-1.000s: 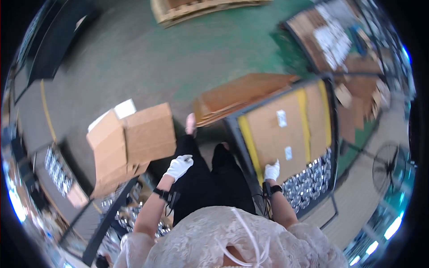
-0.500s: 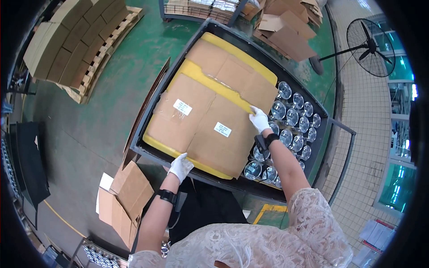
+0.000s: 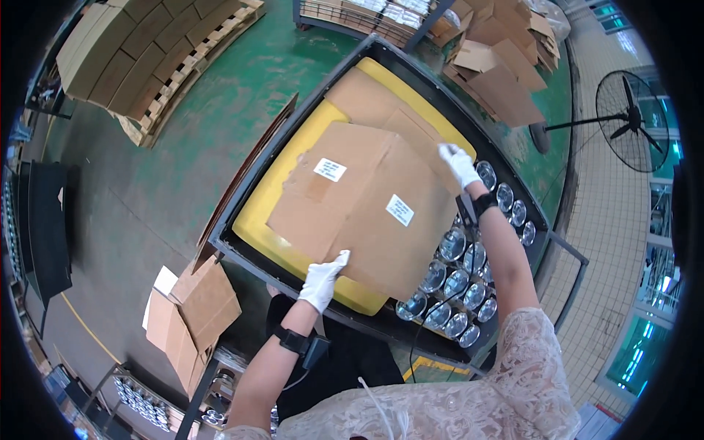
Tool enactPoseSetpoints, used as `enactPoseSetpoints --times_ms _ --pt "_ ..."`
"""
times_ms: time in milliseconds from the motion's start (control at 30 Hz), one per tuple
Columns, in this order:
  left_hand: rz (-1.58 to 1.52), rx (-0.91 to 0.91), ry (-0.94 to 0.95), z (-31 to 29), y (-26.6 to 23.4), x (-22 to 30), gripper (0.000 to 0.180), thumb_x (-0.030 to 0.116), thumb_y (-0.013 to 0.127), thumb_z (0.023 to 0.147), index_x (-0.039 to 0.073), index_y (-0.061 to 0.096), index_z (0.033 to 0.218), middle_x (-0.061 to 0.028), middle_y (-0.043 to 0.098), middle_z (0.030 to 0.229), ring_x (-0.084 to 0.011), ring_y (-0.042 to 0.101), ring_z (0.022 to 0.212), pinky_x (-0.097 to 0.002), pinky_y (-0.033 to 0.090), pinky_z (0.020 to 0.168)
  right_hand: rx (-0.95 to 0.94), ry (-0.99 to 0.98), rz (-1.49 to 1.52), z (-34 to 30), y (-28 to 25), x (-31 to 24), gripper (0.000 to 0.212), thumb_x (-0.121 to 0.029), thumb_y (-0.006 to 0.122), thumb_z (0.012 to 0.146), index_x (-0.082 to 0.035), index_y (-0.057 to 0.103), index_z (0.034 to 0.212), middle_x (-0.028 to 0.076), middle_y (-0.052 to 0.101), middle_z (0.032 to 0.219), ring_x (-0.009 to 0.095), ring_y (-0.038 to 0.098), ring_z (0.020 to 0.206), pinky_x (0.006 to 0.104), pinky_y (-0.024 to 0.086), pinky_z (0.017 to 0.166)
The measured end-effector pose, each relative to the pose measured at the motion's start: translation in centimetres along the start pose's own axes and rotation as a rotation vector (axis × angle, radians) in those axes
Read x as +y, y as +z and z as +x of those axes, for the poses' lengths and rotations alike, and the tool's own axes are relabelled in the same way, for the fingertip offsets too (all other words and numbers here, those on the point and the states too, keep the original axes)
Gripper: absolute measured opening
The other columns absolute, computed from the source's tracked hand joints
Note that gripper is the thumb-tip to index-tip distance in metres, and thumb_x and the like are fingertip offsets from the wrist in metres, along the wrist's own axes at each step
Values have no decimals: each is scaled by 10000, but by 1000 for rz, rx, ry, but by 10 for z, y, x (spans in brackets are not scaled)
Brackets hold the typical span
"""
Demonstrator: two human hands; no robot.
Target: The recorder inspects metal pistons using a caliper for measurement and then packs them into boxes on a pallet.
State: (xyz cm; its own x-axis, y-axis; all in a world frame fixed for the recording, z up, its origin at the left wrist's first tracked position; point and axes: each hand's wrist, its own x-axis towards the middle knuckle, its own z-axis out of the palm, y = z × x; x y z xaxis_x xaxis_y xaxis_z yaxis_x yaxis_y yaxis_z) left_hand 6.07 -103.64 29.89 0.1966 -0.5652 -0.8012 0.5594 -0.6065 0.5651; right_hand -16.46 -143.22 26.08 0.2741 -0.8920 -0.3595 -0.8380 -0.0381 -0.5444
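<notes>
A brown cardboard sheet (image 3: 367, 220) with two white labels is raised at a slant over a yellow pad (image 3: 257, 205) in a dark metal bin (image 3: 242, 249). It bends along its middle crease. My left hand (image 3: 321, 284), in a white glove, grips its near edge, the fingers partly hidden by the board. My right hand (image 3: 460, 166), also gloved, is closed at its far right edge; the fingertips are hard to see there. A second cardboard piece (image 3: 367, 95) lies beyond on the pad. Right of the boards stand several shiny round glass-and-metal parts (image 3: 452, 244).
Stacked cartons on a pallet (image 3: 139, 59) stand at the far left. A wire rack (image 3: 352, 18) and a heap of flattened cardboard (image 3: 499, 66) lie beyond the bin. A pedestal fan (image 3: 631, 117) stands right. An open carton (image 3: 194, 315) sits near my left arm.
The labelled cardboard has lifted off the pad, shifted right and folded along its crease. Both hands moved with it, the right one farther away. The view has shifted slightly.
</notes>
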Motion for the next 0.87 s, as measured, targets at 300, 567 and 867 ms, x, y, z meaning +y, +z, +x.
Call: enactPoseSetpoints --times_ms 300,567,867 --pt "52 -31 -42 10 17 -3 545 447 746 882 -80 722 1022 -103 746 980 -114 640 928 -297 509 854 -165 81 -600 50 24 75 708 -639 324 971 -63 670 1193 228 672 1181 397 640 1091 479 485 966" --pt "272 423 14 72 -36 -60 679 558 699 834 -18 665 1192 -215 661 1215 -323 616 1149 -373 478 1002 -419 142 -134 -109 110 66 796 -575 523 973 26 402 1480 242 489 1460 378 503 1324 396 446 1049" --pt "-502 -159 -171 72 -47 -68 566 461 771 837 44 700 1214 -112 633 1330 -192 572 1220 -308 388 1057 -527 538 527 -135 44 16 599 -343 712 927 -66 512 1419 25 615 1309 153 552 1203 309 413 1049"
